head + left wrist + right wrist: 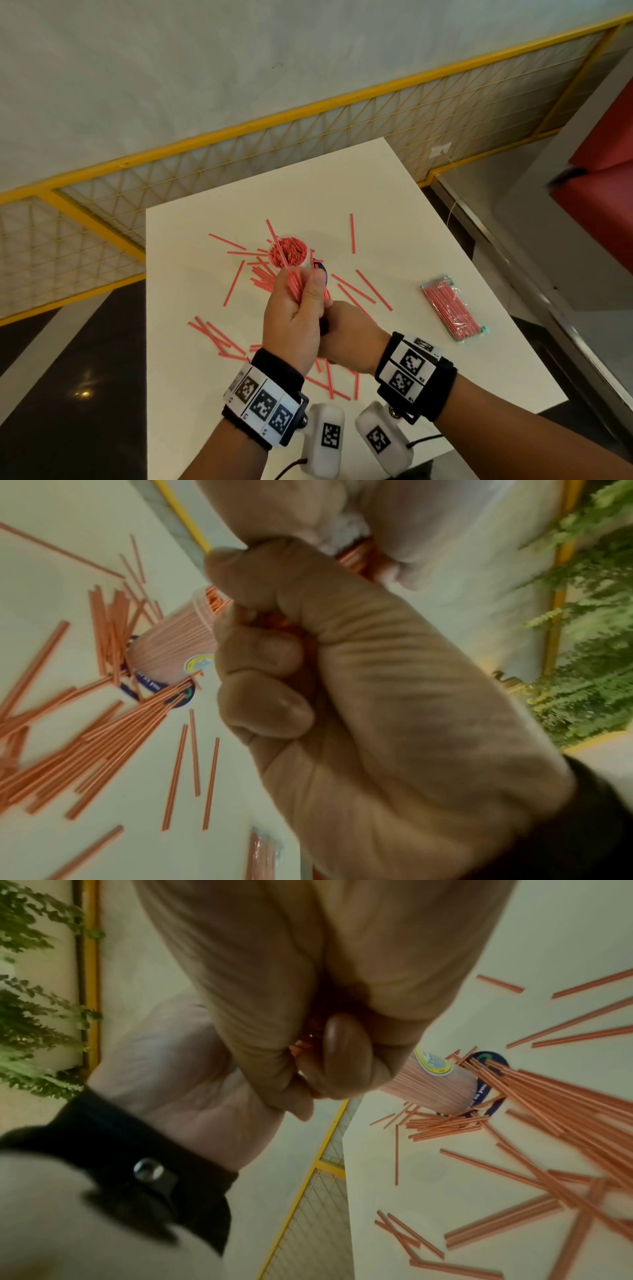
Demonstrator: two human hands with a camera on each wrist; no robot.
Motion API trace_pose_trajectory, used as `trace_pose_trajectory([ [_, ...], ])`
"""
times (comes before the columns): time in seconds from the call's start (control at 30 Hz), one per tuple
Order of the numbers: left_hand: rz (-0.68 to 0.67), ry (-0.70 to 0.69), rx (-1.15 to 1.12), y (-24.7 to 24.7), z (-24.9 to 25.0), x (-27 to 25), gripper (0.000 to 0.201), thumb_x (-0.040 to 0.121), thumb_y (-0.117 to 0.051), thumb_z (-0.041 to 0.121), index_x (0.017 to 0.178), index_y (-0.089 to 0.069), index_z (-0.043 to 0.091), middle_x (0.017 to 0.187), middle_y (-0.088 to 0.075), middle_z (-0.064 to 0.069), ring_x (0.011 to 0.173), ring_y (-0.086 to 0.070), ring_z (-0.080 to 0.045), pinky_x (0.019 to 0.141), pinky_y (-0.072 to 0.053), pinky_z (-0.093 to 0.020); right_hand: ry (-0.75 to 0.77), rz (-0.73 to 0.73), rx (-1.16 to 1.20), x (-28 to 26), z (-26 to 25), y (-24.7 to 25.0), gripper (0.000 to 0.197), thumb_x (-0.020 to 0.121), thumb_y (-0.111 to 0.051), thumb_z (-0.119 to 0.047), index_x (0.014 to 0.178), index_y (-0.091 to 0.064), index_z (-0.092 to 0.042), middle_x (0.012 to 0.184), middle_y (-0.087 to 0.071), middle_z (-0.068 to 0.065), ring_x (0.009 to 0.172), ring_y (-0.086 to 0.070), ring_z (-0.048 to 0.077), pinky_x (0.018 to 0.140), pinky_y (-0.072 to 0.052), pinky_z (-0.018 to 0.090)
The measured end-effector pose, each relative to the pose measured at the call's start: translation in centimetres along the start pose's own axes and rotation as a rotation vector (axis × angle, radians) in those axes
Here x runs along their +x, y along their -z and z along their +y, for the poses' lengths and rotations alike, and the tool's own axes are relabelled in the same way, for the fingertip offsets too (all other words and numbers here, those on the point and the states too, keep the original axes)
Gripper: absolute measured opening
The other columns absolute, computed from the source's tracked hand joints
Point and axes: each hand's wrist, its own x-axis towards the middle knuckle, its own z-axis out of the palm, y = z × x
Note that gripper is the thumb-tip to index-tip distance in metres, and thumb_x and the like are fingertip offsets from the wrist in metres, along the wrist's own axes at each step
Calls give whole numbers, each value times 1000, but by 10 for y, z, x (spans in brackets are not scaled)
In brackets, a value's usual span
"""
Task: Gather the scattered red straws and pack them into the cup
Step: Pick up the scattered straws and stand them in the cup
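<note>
Both hands clench one straw bundle above the full cup; table edges well apart.

Clear cup upright, crammed with red straws; loose straws scattered around

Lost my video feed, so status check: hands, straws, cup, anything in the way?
Left hand grips a straw bundle; right hand holds its lower end. Cup upright, nearly packed. Loose straws ring it; wrapped pack aside.
</note>
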Motion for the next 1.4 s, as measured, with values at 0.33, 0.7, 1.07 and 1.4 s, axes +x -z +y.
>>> trace_pose_trajectory([
  [0.33, 57, 144, -13, 29, -26, -10, 26, 106, -46, 38, 83, -45, 25, 62, -35, 9, 54, -31, -14, 55, -34, -38, -646, 121, -573, -41, 129, 7, 96, 86, -59, -71, 145, -30, -2, 136, -49, 15, 112, -62, 26, 91, -56, 33],
  [0.7, 17, 223, 73, 41, -43, -38, 50, 101, -49, 54, 86, -45, 7, 60, -35, 8, 55, -32, -16, 56, -34, -40, -540, 232, -564, 12, 133, -58, 117, 70, -52, -91, 144, -32, -3, 130, -44, 14, 109, -54, 24, 96, -55, 37],
  [1.07, 12, 266, 146, 60, -44, -50, 42, 99, -51, 48, 86, -48, 9, 65, -39, 2, 60, -38, -18, 60, -41, -41, -425, 235, -807, 86, 110, -58, 44, 106, -45, -31, 136, -44, 3, 127, -52, 16, 113, -54, 28, 97, -51, 36],
  [1.4, -9, 281, 196, 60, -56, -43, 41, 104, -48, 45, 86, -49, 9, 66, -39, -1, 62, -38, -18, 63, -40, -43, -491, 198, -821, 91, 120, -42, 33, 103, -40, -8, 132, -43, 5, 121, -58, 20, 104, -63, 27, 83, -55, 33],
])
